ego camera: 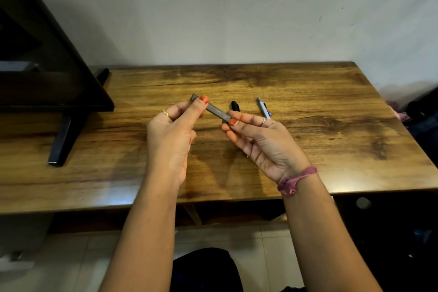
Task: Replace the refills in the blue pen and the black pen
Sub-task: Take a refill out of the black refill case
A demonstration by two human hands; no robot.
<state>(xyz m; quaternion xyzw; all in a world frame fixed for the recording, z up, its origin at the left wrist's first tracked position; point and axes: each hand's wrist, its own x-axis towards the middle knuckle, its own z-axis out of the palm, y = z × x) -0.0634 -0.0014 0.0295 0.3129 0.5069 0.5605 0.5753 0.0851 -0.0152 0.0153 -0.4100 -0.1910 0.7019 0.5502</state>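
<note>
Above the worktop (308, 92) middle, left hand (169, 135) and right hand (263, 142) fingers pinch a grey pen barrel's (216, 111) ends, seemingly for twisting apart.

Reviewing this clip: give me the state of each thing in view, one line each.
Grey pen: held above the table, tilted, one hand at each end.
Left hand: pinches its far end.
Right hand: pinches its near end.
Black pen: lying on the table, partly hidden behind the right hand.
Blue pen: lying on the table, untouched.
</note>
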